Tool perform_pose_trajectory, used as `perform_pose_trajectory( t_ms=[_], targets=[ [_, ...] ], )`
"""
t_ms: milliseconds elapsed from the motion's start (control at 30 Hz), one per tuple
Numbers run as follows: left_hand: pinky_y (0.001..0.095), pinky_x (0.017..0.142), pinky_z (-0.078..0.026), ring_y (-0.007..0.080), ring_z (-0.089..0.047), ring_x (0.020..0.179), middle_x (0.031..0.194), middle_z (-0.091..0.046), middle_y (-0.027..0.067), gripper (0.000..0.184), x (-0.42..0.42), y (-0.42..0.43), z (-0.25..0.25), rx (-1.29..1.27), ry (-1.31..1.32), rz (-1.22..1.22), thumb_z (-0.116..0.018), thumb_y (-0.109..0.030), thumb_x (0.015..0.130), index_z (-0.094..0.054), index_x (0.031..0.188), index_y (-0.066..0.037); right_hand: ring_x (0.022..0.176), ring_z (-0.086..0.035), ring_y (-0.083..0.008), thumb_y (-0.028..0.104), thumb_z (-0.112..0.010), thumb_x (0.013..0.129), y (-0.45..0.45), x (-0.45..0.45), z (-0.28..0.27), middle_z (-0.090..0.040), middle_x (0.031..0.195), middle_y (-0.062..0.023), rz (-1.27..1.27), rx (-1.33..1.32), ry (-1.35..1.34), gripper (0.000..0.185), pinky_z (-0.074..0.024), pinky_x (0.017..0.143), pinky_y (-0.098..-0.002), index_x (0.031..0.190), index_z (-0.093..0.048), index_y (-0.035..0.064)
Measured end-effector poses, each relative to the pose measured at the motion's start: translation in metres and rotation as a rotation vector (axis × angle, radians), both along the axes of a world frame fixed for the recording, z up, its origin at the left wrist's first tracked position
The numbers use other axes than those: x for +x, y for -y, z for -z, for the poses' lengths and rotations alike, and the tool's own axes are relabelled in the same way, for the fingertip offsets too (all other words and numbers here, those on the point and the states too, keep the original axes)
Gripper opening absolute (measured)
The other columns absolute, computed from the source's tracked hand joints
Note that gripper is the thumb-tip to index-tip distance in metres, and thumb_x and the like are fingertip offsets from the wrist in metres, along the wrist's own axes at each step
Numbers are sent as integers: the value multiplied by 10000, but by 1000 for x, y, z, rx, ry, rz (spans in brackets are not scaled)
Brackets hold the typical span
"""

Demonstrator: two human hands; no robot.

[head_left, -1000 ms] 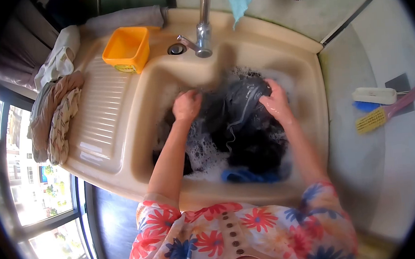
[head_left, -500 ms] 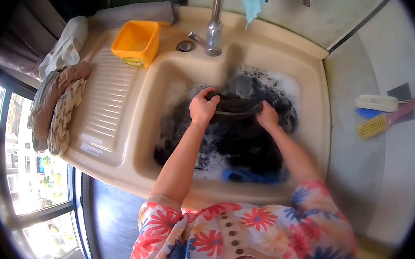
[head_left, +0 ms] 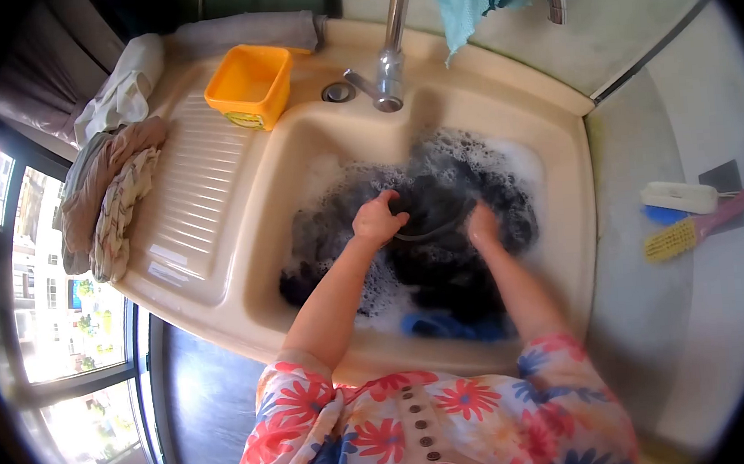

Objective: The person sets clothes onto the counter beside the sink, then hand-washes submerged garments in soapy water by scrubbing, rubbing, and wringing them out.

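Dark wet clothing (head_left: 435, 206) is stretched between my two hands, low at the surface of the soapy water in the beige sink (head_left: 260, 231). On its left edge my left hand (head_left: 379, 218) is closed, thumb and fingers pinching the cloth. The other side is gripped by my right hand (head_left: 481, 224), whose fingers are partly under the suds and a little blurred. A paler band runs along the cloth's near edge. More dark laundry (head_left: 445, 283) soaks around it, and a blue cloth (head_left: 452, 325) floats near the front wall.
A yellow plastic tub (head_left: 249, 81) stands on the ribbed drainboard (head_left: 187, 184), with crumpled clothes (head_left: 114, 190) at its left edge. The faucet (head_left: 389, 76) rises behind the basin. A teal cloth (head_left: 464, 10) hangs beside it. A yellow-bristled brush (head_left: 674, 238) hangs at right.
Both hands have lowered the dark garment from above the water into the suds, moving slightly toward me. The camera view has shifted a little.
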State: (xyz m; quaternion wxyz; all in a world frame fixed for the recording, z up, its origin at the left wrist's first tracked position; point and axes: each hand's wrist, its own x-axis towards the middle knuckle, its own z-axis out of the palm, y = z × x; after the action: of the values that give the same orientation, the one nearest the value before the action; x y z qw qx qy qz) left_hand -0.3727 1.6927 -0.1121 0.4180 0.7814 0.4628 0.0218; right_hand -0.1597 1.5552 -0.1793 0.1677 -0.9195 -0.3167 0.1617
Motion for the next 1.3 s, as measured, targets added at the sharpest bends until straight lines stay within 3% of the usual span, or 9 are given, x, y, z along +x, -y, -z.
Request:
perform_pose_trajectory(
  t_ms=[267, 433, 567, 667, 733, 833, 967, 1167, 1300],
  targets=[
    [280, 464, -411, 168, -558, 579, 756, -607, 70, 361, -9, -22, 4, -606, 386, -467, -656, -110, 714, -590, 1069, -104, 953, -546, -395, 128, -584, 719, -3, -2, -21, -587, 995, -219, -62, -81, -25, 412, -441, 810, -449, 1110, -510, 22],
    [258, 491, -405, 138, -545, 574, 798, -611, 52, 310, -5, -26, -8, -790, 532, -431, -616, -94, 751, -588, 1060, -81, 1037, -509, -338, 187, -656, 683, -9, -8, -97, -562, 1095, -147, -344, -195, 112, 510, -424, 868, -409, 1155, -501, 73],
    [256, 535, -418, 134, -553, 612, 830, -608, 38, 288, 1, -21, -16, -921, 694, -426, -593, -77, 776, -575, 1063, -60, 1070, -486, -306, 241, -690, 665, -20, -49, -149, -540, 1144, -111, -643, 374, -42, 552, -410, 883, -422, 1166, -500, 109],
    [276, 519, -458, 143, -555, 563, 771, -607, 54, 309, 4, -16, -22, -1046, 847, -324, -588, -54, 767, -564, 1075, -41, 1035, -511, -309, 243, -682, 701, -40, -75, -130, -561, 1100, -118, -731, 414, -7, 504, -425, 854, -407, 1154, -512, 103],
    [283, 588, -468, 156, -565, 660, 864, -597, 65, 353, 1, -19, -25, -956, 837, -338, -603, -61, 753, -541, 1099, -33, 825, -611, -246, 213, -640, 770, -50, -77, -107, -628, 865, -118, -625, 488, -103, 301, -474, 719, -337, 1020, -591, 54],
    [311, 732, -468, 210, -556, 839, 997, -572, 104, 470, -5, -22, -24, -592, 797, -156, -652, -104, 699, -520, 1146, -45, 643, -563, -122, 188, -606, 820, -57, -62, -112, -611, 695, -56, -401, 558, -487, 199, -451, 606, -262, 906, -614, 8],
    [355, 927, -389, 293, -454, 1079, 1146, -519, 138, 659, -3, -10, -35, 141, 307, 82, -723, -223, 604, -498, 1210, -93, 651, -460, -37, 135, -574, 861, -62, -55, -166, -554, 721, 46, -355, 700, -795, 149, -398, 599, -201, 863, -599, -12],
    [373, 914, -399, 307, -482, 1066, 1077, -582, 108, 614, -5, -26, -24, 20, 51, 64, -720, -373, 616, -548, 1168, -167, 766, -568, -102, 103, -540, 876, -50, -28, -216, -610, 810, -16, -273, 1002, -1000, 115, -466, 727, -239, 921, -603, 18],
    [374, 880, -426, 298, -540, 1013, 1029, -615, 117, 456, 1, -9, -8, -18, 166, -2, -678, -404, 673, -616, 1069, -186, 621, -563, -171, 95, -471, 904, -50, -18, -219, -561, 702, -58, -357, 1097, -1126, 127, -472, 589, -275, 969, -552, 23]
  ],
)
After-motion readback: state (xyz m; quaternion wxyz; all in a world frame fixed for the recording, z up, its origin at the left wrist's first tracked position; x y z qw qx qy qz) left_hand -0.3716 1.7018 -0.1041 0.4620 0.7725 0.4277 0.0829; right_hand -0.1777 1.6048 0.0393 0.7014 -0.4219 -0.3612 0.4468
